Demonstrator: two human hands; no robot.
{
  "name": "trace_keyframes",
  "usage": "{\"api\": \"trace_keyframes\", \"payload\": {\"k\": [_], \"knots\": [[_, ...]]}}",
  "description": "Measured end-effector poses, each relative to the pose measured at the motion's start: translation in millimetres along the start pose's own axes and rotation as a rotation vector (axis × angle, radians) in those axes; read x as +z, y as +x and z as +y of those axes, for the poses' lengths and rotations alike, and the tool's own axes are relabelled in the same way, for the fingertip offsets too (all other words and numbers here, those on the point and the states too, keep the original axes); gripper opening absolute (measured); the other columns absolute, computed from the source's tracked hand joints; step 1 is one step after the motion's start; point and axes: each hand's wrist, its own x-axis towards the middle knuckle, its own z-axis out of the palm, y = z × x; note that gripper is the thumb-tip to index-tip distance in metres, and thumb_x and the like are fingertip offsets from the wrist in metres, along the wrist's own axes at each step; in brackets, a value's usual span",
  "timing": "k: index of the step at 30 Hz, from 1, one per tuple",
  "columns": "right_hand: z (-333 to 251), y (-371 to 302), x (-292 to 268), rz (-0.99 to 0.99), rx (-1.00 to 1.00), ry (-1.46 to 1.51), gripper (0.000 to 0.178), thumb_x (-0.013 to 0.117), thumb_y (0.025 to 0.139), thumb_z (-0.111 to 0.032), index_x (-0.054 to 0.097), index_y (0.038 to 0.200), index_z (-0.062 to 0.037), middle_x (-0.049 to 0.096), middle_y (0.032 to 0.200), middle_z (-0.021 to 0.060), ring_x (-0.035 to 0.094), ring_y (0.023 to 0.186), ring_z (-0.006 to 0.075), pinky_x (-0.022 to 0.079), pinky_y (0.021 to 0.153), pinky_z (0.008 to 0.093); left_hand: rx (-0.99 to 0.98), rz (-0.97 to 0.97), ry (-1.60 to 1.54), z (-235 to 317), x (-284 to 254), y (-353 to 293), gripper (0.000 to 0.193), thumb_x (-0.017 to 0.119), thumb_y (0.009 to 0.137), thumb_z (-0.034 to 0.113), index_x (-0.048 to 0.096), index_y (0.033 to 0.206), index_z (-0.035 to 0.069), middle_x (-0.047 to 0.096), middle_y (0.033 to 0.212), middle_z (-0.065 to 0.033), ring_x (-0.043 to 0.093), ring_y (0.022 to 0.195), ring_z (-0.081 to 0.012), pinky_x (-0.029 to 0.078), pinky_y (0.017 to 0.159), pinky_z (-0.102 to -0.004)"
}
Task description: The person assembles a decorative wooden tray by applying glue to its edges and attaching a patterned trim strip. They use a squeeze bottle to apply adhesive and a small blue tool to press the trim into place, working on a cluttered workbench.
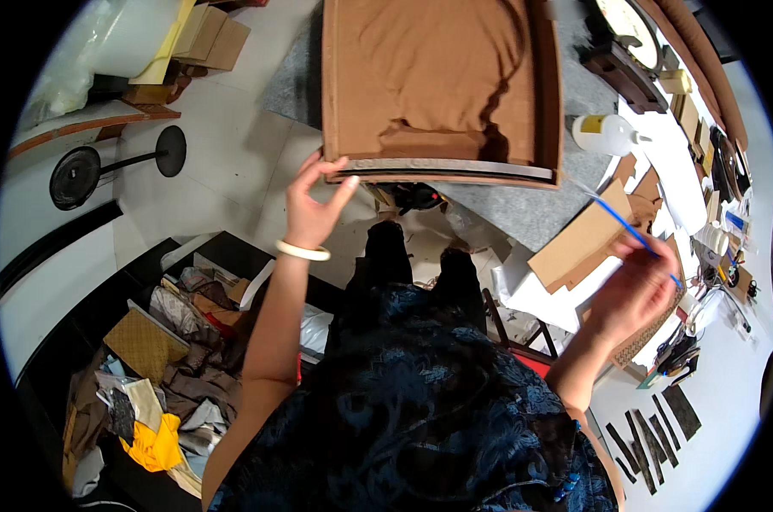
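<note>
A shallow brown box point(547, 102) lined with wrinkled brown cloth point(437, 68) lies at the top middle, on a grey felt-like mat. Along its near wall runs a pale strip point(455, 166) beside a dark line. My left hand point(314, 205), with a cream bangle on the wrist, grips the box's near left corner between thumb and fingers. To the right of the box, my right hand point(634, 294) is closed around a thin brush point(618, 216) with a blue handle. The brush's pale tip points toward the near right corner, apart from it as far as I can see.
On the right stand a white squeeze bottle point(604, 134), a dark wooden stand point(624, 77) and a cardboard piece point(583, 235) over white paper. Below left, an open dark bin point(169, 256) holds fabric scraps. A black round-based stand point(75, 177) is on the tiled floor.
</note>
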Motion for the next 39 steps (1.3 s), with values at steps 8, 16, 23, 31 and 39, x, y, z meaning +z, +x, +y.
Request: {"api": "trace_keyframes", "payload": {"k": [8,16,23,31,39], "knots": [[34.4,-49.8,166.7,-0.412,0.237,-0.011,0.01,0.054,0.1,-0.004,0.054,0.106,0.0042,0.067,0.096,0.0186,0.069,0.083,0.0245,0.058,0.078,0.0363,0.105,-0.021,0.035,14.6,-12.2,6.9,0.025,0.082,0.078,0.007,0.071,0.1,0.002,0.072,0.11,-0.011,0.054,0.125,-0.0329,0.04,0.106,-0.0459],[61.1,-64.4,201.1,-0.546,0.093,-0.23,0.012,0.072,0.088,-0.002,0.063,0.092,0.0039,0.071,0.083,0.0149,0.07,0.07,0.0241,0.057,0.064,0.0318,0.106,-0.038,-0.014,10.4,-14.9,14.2,0.028,0.082,0.073,-0.001,0.071,0.099,-0.001,0.062,0.121,-0.026,0.058,0.12,-0.0362,0.048,0.099,-0.0421],[67.0,-68.7,216.4,-0.573,-0.015,-0.271,0.015,0.075,0.081,0.003,0.062,0.088,0.0027,0.07,0.081,0.015,0.069,0.068,0.0262,0.055,0.062,0.0322,0.105,-0.048,0.029,12.7,-16.3,14.4,0.026,0.084,0.075,0.004,0.072,0.098,0.001,0.073,0.102,-0.0105,0.059,0.114,-0.0272,0.042,0.103,-0.0416],[69.8,-64.9,224.9,-0.597,0.07,-0.45,0.006,0.064,0.095,-0.007,0.063,0.091,-0.0024,0.066,0.072,0.0099,0.065,0.059,0.0231,0.051,0.055,0.0318,0.016,-0.033,-0.056,5.4,-12.7,11.3,0.027,0.084,0.073,0.004,0.072,0.096,0.003,0.074,0.102,-0.0089,0.058,0.118,-0.034,0.044,0.103,-0.0439],[74.8,-76.5,231.1,-0.546,0.03,-0.343,0.006,0.064,0.094,-0.005,0.063,0.089,-0.0025,0.066,0.069,0.0084,0.065,0.057,0.0233,0.05,0.053,0.0312,0.003,-0.09,-0.129,-0.8,-11.9,6.3,0.032,0.08,0.076,-0.004,0.069,0.106,-0.002,0.058,0.123,-0.0147,0.061,0.116,-0.0286,0.05,0.102,-0.0397]]}}
